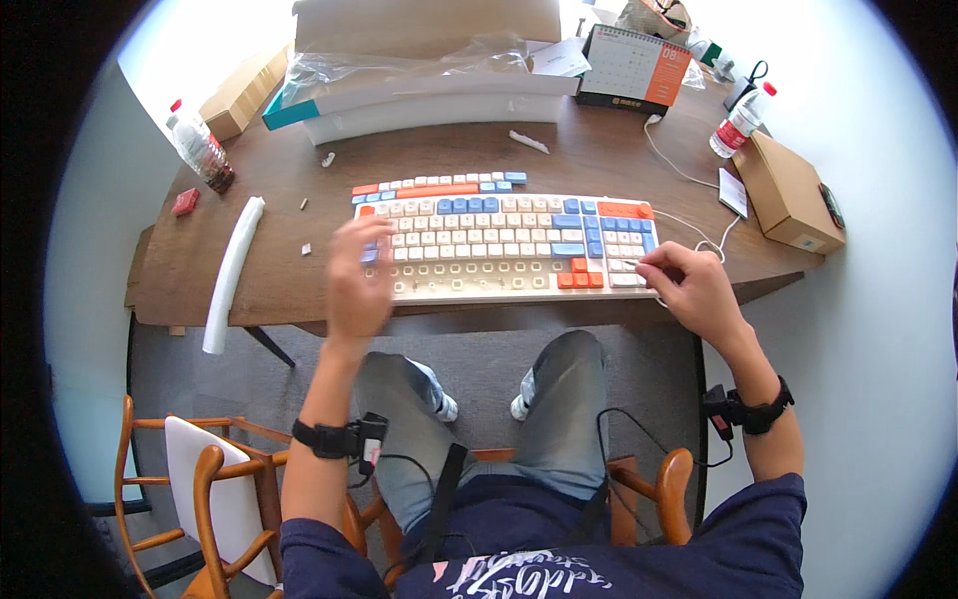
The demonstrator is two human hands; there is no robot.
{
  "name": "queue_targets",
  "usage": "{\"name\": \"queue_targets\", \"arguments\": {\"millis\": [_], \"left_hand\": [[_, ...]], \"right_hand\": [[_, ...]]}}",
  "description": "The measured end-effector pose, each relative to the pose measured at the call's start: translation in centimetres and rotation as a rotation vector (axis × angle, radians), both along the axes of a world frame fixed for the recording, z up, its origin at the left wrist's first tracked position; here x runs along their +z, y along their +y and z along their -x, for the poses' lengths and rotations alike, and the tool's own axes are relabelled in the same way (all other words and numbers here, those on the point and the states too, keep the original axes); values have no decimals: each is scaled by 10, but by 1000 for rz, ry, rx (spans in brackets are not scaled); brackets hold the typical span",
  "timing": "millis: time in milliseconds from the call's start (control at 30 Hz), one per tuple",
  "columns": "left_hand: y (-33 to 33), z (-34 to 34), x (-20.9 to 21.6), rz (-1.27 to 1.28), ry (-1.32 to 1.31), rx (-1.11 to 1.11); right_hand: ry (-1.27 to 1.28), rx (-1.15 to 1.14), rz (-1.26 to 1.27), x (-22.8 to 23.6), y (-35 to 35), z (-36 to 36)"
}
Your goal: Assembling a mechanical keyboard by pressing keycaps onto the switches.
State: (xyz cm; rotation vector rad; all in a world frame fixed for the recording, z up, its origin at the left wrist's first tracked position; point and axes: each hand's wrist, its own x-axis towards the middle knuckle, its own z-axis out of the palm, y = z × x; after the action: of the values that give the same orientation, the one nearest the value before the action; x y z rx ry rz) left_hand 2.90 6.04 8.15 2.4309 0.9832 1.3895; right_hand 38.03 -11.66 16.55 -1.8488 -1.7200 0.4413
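Table edge: table [279,290] front edge curves across mid-frame, just below kbd; right end of table tapers off at right of frame.
Room, L: wood shows btwn white tube [235,275] & L hand, w/ a few small bits on it.
Room, top: strip of wood btwn loose keycaps [439,190] & white box [439,118], upper ctr.
Room, R: cable [679,165] runs down to kbd's R side; brown carton [793,195] beyond it, bottle [740,122] behind, upper R.
Kbd pos: kbd [507,250] lies flat, ctr of frame, long side approx parallel to table edge, btwn both hands.
L hand: L hand [359,285] over kbd's L end; motion-blurred, so can't tell if fingers are spread or pressed together, nor if they touch keys.
R hand: R hand [699,290] at kbd's lower R corner; thumb & index pinching a thin item [629,263], its tip over the numpad; contact w/ keys unclear.
Kbd look: white case; cream caps mostly, blue groups along top row & R side, orange arrow keys, orange strip upper R.
Bare rows: bottom 2 rows of main block mostly w/o caps, pale squarish mounts showing.
Loose caps: orange, blue, cream, lined up just above kbd's upper L, incl. 1 long orange bar.
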Motion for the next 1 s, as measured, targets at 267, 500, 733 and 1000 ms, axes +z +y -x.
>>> {"name": "queue_targets", "arguments": {"millis": [267,500,733,1000], "left_hand": [[-50,-122,-5,-54,195,-414],[-46,-145,-12,-63,188,-386],[-50,-143,-8,-72,230,-391],[-49,-142,-12,-101,230,-381]], "right_hand": [[-323,102,-45,-18,29,9],[-323,134,-14,-24,38,12],[-295,164,-54,-33,48,9],[-602,238,9,-17,64,40]]}}
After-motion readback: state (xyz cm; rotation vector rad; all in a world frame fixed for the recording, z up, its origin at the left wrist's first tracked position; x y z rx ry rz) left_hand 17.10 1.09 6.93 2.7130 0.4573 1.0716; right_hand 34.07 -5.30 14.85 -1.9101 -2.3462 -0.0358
